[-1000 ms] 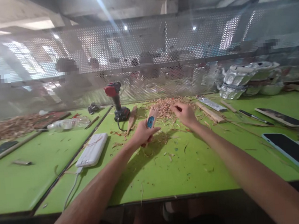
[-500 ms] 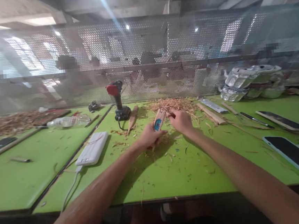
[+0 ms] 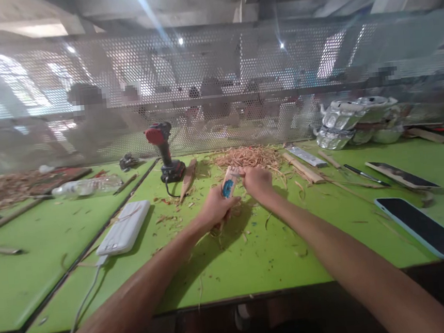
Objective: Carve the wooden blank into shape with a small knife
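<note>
In the head view, my left hand (image 3: 215,207) is wrapped round a small pale wooden piece (image 3: 230,175) with a blue patch on its face. The piece is tilted, its upper end pointing away from me. My right hand (image 3: 257,182) is closed against the upper right end of the piece. Its fingers are pressed together, and whatever they pinch there is hidden. Both hands are just above the green table (image 3: 262,266). Behind them lies a heap of thin wood shavings (image 3: 246,156), with loose shavings scattered around and below.
A red and black cordless drill (image 3: 163,153) stands left, beside a pointed wood strip (image 3: 188,179). Nearer is a white power bank (image 3: 124,229) with a cable. Wood strips, a pen (image 3: 365,176), phones (image 3: 421,224) and foil-wrapped objects (image 3: 338,125) lie right. A perforated screen (image 3: 218,120) closes the back.
The view has turned slightly right, so things on the table appear further left. My right hand looks more tightly closed at the wooden piece's end; my left hand keeps its grip.
</note>
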A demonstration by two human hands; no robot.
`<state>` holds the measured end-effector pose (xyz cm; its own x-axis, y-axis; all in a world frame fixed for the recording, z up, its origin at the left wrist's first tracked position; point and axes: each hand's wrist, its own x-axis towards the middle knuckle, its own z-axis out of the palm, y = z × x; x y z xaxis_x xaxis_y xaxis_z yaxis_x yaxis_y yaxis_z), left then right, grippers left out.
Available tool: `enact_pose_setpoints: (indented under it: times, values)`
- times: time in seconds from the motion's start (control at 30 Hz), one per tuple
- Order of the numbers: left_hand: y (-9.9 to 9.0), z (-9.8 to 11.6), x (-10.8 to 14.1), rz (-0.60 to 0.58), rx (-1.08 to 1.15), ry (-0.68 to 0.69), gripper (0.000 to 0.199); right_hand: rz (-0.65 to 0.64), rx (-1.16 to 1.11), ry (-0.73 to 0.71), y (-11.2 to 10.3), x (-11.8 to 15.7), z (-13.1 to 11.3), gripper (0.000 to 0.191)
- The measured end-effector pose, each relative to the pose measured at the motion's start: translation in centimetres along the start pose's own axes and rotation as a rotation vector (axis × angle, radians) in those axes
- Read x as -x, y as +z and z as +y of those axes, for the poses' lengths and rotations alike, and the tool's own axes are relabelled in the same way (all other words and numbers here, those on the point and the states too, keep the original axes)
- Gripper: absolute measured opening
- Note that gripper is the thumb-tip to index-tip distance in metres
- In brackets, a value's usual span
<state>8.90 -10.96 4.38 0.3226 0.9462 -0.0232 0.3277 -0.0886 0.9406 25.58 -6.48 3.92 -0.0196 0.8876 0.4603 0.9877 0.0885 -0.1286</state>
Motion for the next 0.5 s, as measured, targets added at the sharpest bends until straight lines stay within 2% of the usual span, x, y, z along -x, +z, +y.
enact_pose_setpoints:
  times: [0.07, 0.3, 0.5]
  values:
    - [0.1, -0.2, 0.0, 0.004, 0.023, -0.025, 0.026, -0.032, 0.072, 0.050, 0.3, -0.2, 0.2, 0.037]
    - [0.1, -1.5, -0.7, -0.030, 0.110, -0.063, 0.031, -0.086, 0.129, 0.058, -0.3, -0.5, 0.1, 0.043]
    - [-0.2, -1.9, -1.1, -0.023, 0.068, -0.087, 0.030, -0.160, 0.175, 0.077, -0.4, -1.1, 0.0, 0.047]
